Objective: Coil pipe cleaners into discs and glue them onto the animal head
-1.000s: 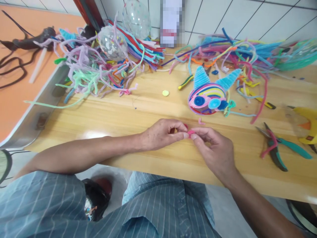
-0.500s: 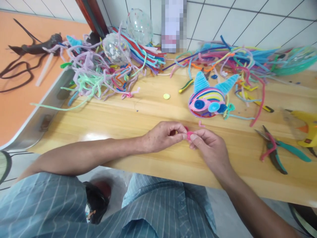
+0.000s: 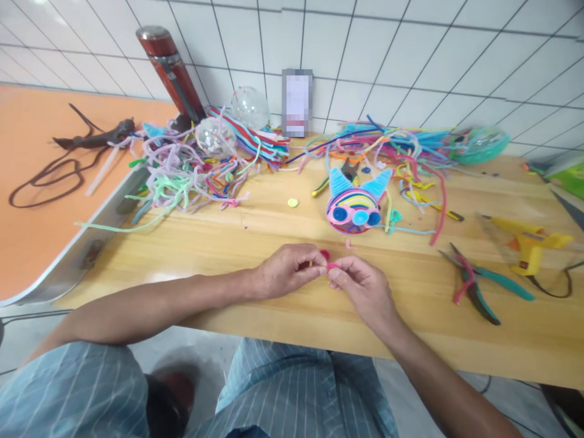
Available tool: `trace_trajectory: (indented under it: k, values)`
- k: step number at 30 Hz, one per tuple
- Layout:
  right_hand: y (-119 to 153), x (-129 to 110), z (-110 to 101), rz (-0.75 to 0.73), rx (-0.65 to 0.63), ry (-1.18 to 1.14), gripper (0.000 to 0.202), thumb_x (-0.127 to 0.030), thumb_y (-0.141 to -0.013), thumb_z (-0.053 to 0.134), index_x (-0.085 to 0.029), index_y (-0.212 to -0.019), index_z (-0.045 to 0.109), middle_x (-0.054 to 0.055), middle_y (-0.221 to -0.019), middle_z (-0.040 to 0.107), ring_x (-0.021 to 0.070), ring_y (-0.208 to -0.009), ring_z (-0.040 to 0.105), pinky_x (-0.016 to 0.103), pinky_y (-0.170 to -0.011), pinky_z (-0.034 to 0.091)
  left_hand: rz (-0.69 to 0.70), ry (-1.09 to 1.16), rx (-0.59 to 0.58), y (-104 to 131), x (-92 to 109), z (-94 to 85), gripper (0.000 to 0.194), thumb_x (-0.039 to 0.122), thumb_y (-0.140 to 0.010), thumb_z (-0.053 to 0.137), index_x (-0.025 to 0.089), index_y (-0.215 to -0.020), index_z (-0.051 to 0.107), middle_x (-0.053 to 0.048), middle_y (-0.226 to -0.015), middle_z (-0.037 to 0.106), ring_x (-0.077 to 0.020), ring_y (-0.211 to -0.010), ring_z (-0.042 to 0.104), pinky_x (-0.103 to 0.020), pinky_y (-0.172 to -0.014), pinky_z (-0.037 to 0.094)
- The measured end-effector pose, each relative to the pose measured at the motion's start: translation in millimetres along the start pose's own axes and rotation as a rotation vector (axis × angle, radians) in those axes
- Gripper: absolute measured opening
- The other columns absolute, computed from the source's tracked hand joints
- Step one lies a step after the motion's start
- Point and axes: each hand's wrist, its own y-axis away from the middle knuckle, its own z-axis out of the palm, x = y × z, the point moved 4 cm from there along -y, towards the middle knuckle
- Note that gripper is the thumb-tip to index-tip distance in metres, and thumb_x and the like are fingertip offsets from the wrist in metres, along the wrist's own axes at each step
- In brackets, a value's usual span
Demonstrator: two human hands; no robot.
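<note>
My left hand (image 3: 289,269) and my right hand (image 3: 360,283) meet over the front of the wooden table. Both are closed in a pinch on one small bright pink pipe cleaner piece (image 3: 334,266), with part of it showing behind the left fingertips. Just beyond them stands a striped figure (image 3: 353,210) with light blue ears and round blue discs on its front. A short pale pink scrap (image 3: 350,244) lies between the figure and my right hand. To the left of the figure is a flat yellow disc (image 3: 292,202).
Tangled pipe cleaners (image 3: 173,176) fill the back left, beside a red flask (image 3: 171,76). More pipe cleaners (image 3: 429,146) run along the wall behind the figure. Teal-handled pliers (image 3: 483,283) and a yellow glue gun (image 3: 529,243) lie at the right. A phone (image 3: 297,103) leans on the wall.
The view has tilted up and shifted right, showing more of the wall, the flask and the glue gun. Both hands keep pinching the pink piece in nearly the same place over the table.
</note>
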Motion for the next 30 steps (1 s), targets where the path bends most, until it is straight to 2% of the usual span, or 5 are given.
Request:
trace_trajectory:
  k: [10,13,19,24,30]
  values:
    - [6,-8,-12,-0.04,0.016,0.054,0.028,-0.048,-0.089,0.071,-0.021,-0.081,0.071,0.0,-0.069,0.069,0.015,-0.064,0.06,0.028,-0.065,0.049,0.023,-0.122,0.035,-5,16,8.3,0.023,0.032,-0.101,0.059,0.015,-0.089,0.068,-0.003,-0.081,0.068,-0.0108,-0.067,0.054,-0.024,-0.067,0.042]
    - [8,-8,-19,0.032,-0.022,-0.097,0.032,-0.052,-0.086,0.077,-0.021,-0.082,0.071,0.0,-0.069,0.068,0.0147,-0.064,0.059,0.028,-0.064,0.05,-0.071,0.068,-0.005,-8,18,12.2,0.027,0.039,-0.103,0.058,0.015,-0.097,0.069,-0.004,-0.088,0.069,-0.0121,-0.073,0.056,-0.025,-0.07,0.045]
    - [17,1,-23,0.374,-0.198,-0.582,0.045,-0.057,-0.071,0.091,-0.021,-0.075,0.064,-0.003,-0.063,0.058,0.011,-0.051,0.051,0.026,-0.049,0.044,-0.185,0.539,-0.189,-20,23,33.0,0.05,0.049,-0.102,0.063,0.023,-0.145,0.059,-0.007,-0.104,0.075,-0.0173,-0.091,0.071,-0.03,-0.081,0.053]
    - [24,11,-18,0.43,-0.267,-0.677,0.046,-0.057,-0.072,0.092,-0.021,-0.087,0.069,-0.004,-0.062,0.058,0.0108,-0.052,0.052,0.024,-0.048,0.042,-0.226,0.8,-0.266,-24,22,52.3,0.04,0.049,-0.096,0.073,0.017,-0.121,0.068,-0.006,-0.089,0.077,-0.022,-0.084,0.079,-0.04,-0.088,0.06]
    - [39,14,-33,0.253,-0.174,-0.402,0.046,-0.066,-0.088,0.074,-0.02,-0.086,0.068,0.0,-0.072,0.067,0.013,-0.061,0.061,0.027,-0.059,0.049,-0.239,0.655,-0.058,-19,13,48.4,0.031,0.043,-0.093,0.077,0.014,-0.094,0.067,-0.002,-0.082,0.072,-0.0115,-0.069,0.068,-0.025,-0.068,0.054]
